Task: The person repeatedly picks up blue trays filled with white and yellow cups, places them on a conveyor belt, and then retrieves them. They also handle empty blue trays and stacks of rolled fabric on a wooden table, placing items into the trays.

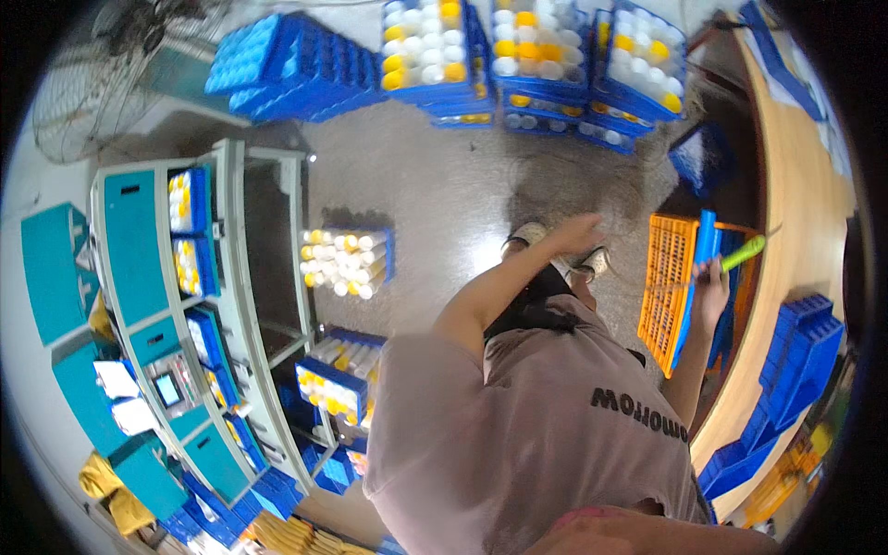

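My left hand (578, 234) hangs in front of my body above my shoes. It is slightly blurred, its fingers look stretched out, and nothing shows in it. At the right, my right hand (712, 282) is closed around a bright green tool-like stick (744, 252) with a thin dark end; its exact kind is unclear. The stick points toward the wooden tabletop (788, 176). Close to that hand, an orange slatted crate (666, 291) stands by the table, with a long blue object (692, 310) along its inner side.
Stacked blue crates with white and yellow cylinders (424, 46) line the far side. A similar crate (390, 250) sits on the floor. To the left stands a teal machine (134, 240) with a pale frame. Blue bins (797, 356) are on the table; a fan (88, 102) stands far left.
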{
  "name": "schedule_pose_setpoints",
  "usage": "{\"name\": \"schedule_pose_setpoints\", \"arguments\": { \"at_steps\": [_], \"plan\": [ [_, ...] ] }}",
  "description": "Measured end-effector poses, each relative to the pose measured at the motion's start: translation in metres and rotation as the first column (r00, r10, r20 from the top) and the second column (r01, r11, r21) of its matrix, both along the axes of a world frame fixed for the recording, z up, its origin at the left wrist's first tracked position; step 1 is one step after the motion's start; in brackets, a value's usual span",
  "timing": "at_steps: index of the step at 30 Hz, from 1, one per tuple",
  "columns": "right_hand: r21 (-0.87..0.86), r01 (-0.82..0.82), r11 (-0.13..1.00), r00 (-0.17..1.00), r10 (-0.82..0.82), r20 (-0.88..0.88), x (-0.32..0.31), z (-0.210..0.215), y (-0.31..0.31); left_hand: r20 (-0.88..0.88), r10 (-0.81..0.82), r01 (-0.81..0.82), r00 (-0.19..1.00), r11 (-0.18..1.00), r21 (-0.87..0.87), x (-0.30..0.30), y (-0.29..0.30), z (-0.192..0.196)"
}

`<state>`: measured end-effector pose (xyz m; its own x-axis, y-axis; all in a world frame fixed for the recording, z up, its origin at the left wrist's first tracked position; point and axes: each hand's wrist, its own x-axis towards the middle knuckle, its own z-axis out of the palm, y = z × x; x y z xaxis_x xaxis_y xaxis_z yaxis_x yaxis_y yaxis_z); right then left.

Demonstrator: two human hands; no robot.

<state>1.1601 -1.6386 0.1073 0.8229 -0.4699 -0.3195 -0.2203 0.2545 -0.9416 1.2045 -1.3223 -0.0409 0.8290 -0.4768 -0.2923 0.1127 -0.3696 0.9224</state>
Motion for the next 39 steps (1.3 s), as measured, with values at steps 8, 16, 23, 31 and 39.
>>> {"name": "schedule_pose_setpoints", "arguments": {
  "at_steps": [8, 16, 23, 31, 39],
  "plan": [
    [0.048, 0.145, 0.988, 0.966, -0.152, 0.210, 0.082, 0.050, -0.192, 0.286, -0.430, 0.500, 0.856, 0.830, -0.247, -0.026, -0.219, 0.103],
    [-0.735, -0.061, 0.675, 0.998, 0.021, -0.063, -0.035, 0.071, -0.334, 0.094, -0.237, 0.225, 0.967, 0.967, 0.123, 0.031, -0.343, 0.084],
    [-0.396, 0.165, 0.903, 0.864, -0.326, -0.383, -0.184, -0.012, -0.310, 0.432, -0.054, -0.015, 0.900, 0.988, 0.155, 0.140, -0.453, 0.045],
    [-0.984, 0.126, -0.127, 0.624, -0.761, 0.178, -0.198, 0.106, -0.395, 0.734, -0.423, 0.328, 0.531, 0.902, 0.281, 0.122, -0.628, 0.073],
    [-0.988, -0.127, -0.089, 0.831, -0.553, -0.058, -0.204, 0.146, -0.528, 0.745, -0.293, 0.655, 0.599, 0.715, -0.246, 0.016, -0.753, 0.150]
  ]
}}
